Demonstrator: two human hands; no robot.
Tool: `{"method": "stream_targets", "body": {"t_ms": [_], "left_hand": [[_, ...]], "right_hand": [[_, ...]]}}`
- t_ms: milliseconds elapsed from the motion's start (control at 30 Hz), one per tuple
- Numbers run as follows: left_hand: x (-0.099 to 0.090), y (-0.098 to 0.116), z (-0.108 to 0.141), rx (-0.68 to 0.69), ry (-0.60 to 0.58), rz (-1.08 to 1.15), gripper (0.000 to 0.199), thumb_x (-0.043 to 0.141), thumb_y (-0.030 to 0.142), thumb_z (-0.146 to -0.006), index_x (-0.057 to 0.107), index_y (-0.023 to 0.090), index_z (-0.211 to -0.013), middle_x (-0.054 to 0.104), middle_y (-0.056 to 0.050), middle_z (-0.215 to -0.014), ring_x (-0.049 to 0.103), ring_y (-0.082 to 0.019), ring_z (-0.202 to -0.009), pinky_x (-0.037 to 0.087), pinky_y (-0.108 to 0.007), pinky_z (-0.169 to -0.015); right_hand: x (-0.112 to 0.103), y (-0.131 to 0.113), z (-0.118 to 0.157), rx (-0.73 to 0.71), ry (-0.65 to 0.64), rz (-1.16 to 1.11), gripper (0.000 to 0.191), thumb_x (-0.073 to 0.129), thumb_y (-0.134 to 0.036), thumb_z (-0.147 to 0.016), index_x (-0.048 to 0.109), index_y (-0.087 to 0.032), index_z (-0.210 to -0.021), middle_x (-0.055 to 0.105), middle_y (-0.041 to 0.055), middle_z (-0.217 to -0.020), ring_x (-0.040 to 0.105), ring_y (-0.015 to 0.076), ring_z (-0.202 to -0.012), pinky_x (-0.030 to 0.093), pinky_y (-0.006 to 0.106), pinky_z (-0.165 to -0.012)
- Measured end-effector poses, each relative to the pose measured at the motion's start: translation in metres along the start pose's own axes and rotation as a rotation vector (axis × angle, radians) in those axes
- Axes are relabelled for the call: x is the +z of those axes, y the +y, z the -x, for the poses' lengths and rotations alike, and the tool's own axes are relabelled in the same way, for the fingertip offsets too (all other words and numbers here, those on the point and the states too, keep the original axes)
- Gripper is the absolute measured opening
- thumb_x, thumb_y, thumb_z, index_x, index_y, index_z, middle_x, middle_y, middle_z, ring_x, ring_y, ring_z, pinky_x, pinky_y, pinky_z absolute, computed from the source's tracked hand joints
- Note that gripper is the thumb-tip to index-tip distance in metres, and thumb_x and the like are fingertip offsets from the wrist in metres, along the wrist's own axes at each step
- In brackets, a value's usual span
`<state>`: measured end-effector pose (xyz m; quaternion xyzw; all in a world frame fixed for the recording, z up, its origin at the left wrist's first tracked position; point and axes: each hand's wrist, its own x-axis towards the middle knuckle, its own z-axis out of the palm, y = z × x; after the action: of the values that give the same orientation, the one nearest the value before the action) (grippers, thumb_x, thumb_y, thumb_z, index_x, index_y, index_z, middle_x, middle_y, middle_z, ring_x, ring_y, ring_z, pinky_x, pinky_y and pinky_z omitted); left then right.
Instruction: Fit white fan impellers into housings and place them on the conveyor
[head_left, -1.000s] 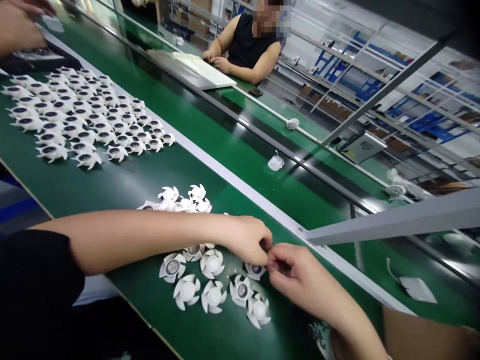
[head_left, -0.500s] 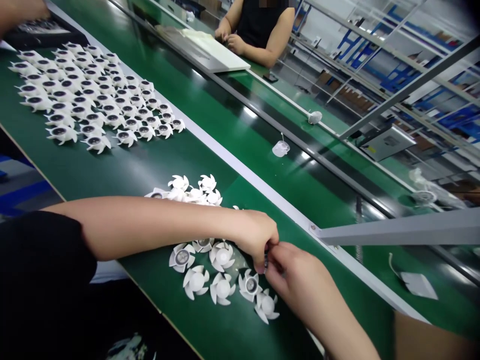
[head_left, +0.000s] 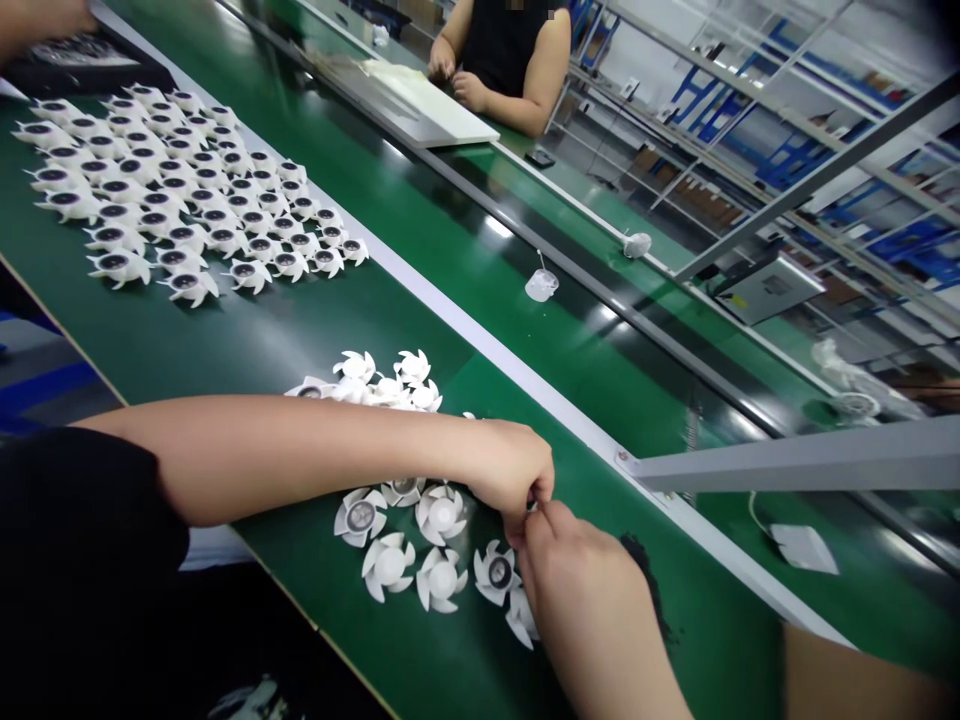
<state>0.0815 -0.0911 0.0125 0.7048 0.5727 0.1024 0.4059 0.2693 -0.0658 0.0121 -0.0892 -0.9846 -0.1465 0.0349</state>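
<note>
My left hand [head_left: 514,470] reaches across from the left over the green table [head_left: 247,350], its fingers bent and pinched together. My right hand [head_left: 566,560] comes up from the lower right, and its closed fingertips meet those of my left hand. Whatever lies between the fingers is too hidden to make out. Loose white fan wheels lie around and under my left forearm, such as a face-down one [head_left: 361,516] with a grey hub and a face-up one [head_left: 388,566]. My right hand partly covers another fan wheel [head_left: 520,618].
Many white fan wheels [head_left: 187,200] stand in rows at the upper left, near a black tray [head_left: 90,78]. A white rail [head_left: 480,340] divides the table from a green conveyor [head_left: 420,220] carrying small white parts. Across it sits a person [head_left: 502,60]. A grey metal bar [head_left: 795,455] juts in from the right.
My right hand has moved slightly left and turned, now partly covering the lowest fan wheel. Dark specks show on the table beside it. Small parts on the conveyor have shifted left.
</note>
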Motion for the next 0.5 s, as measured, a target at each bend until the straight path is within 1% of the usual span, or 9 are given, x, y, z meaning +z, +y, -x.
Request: {"method": "stream_targets", "body": {"t_ms": [67,167,233,267,333,367,400,433,500], "left_hand": [[0.000,0.000,0.000,-0.004,0.010,0.019,0.038,0.086,0.030,-0.057,0.077,0.028,-0.093,0.074,0.006,-0.093,0.064,-0.016,-0.084,0.046,-0.026,-0.062],[0.000,0.000,0.001,-0.032,0.031,0.040,0.044,0.087,0.035,-0.056,0.077,0.028,-0.099,0.074,0.005,-0.095,0.065,-0.016,-0.084,0.047,-0.026,-0.064],[0.000,0.000,0.002,-0.037,0.030,0.044,0.046,0.088,0.038,-0.057,0.076,0.028,-0.100,0.075,0.004,-0.097,0.066,-0.017,-0.084,0.047,-0.027,-0.065],[0.000,0.000,0.002,-0.033,0.027,0.044,0.047,0.088,0.038,-0.057,0.076,0.028,-0.101,0.075,0.004,-0.099,0.066,-0.017,-0.085,0.046,-0.027,-0.064],[-0.001,0.000,0.003,-0.024,0.027,0.047,0.049,0.088,0.041,-0.058,0.076,0.028,-0.104,0.075,0.004,-0.100,0.066,-0.017,-0.085,0.046,-0.026,-0.062],[-0.001,0.000,0.004,-0.020,0.027,0.048,0.050,0.088,0.042,-0.058,0.076,0.028,-0.105,0.075,0.004,-0.101,0.066,-0.017,-0.086,0.045,-0.026,-0.061],[-0.001,0.000,0.004,-0.018,0.030,0.048,0.051,0.087,0.042,-0.058,0.076,0.028,-0.105,0.075,0.003,-0.100,0.066,-0.017,-0.086,0.044,-0.026,-0.060],[-0.002,0.001,0.004,-0.019,0.034,0.048,0.051,0.087,0.042,-0.058,0.076,0.027,-0.105,0.075,0.003,-0.099,0.066,-0.017,-0.085,0.044,-0.025,-0.059],[-0.002,0.002,0.005,-0.036,0.035,0.053,0.050,0.088,0.040,-0.057,0.076,0.027,-0.104,0.075,0.003,-0.098,0.066,-0.017,-0.085,0.043,-0.025,-0.059]], "right_hand": [[0.001,-0.008,0.005,0.002,-0.016,0.027,0.016,0.056,-0.005,-0.079,0.062,-0.018,-0.072,0.057,0.0028,-0.064,0.056,0.0164,-0.051,0.034,0.030,-0.049],[-0.001,-0.020,0.010,0.016,-0.041,0.010,0.018,0.052,-0.005,-0.081,0.065,-0.018,-0.076,0.057,0.0057,-0.063,0.055,0.0156,-0.052,0.033,0.028,-0.047],[-0.006,-0.018,0.013,0.032,-0.069,-0.039,0.018,0.052,-0.007,-0.082,0.066,-0.019,-0.078,0.059,0.0070,-0.064,0.055,0.0156,-0.051,0.032,0.028,-0.045],[-0.010,-0.010,0.016,0.055,-0.096,-0.076,0.017,0.053,-0.010,-0.082,0.066,-0.020,-0.076,0.060,0.0070,-0.065,0.054,0.0151,-0.050,0.031,0.027,-0.043],[-0.016,0.021,0.022,0.182,-0.197,-0.150,0.018,0.054,-0.017,-0.083,0.062,-0.022,-0.067,0.060,0.0061,-0.063,0.052,0.0140,-0.044,0.028,0.027,-0.040],[-0.017,0.044,0.026,0.301,-0.257,-0.174,0.023,0.055,-0.023,-0.084,0.059,-0.023,-0.061,0.059,0.0058,-0.060,0.050,0.0138,-0.041,0.026,0.026,-0.038],[-0.017,0.069,0.030,0.453,-0.338,-0.179,0.027,0.055,-0.029,-0.085,0.059,-0.023,-0.059,0.057,0.0059,-0.056,0.049,0.0152,-0.040,0.027,0.027,-0.038],[-0.015,0.096,0.034,0.652,-0.397,-0.150,0.026,0.055,-0.035,-0.084,0.062,-0.024,-0.061,0.056,0.0066,-0.053,0.050,0.0184,-0.040,0.031,0.029,-0.040],[-0.003,0.143,0.037,0.966,-0.398,-0.127,0.023,0.059,-0.043,-0.081,0.070,-0.023,-0.076,0.063,0.0112,-0.066,0.061,0.0287,-0.057,0.045,0.039,-0.051]]}}
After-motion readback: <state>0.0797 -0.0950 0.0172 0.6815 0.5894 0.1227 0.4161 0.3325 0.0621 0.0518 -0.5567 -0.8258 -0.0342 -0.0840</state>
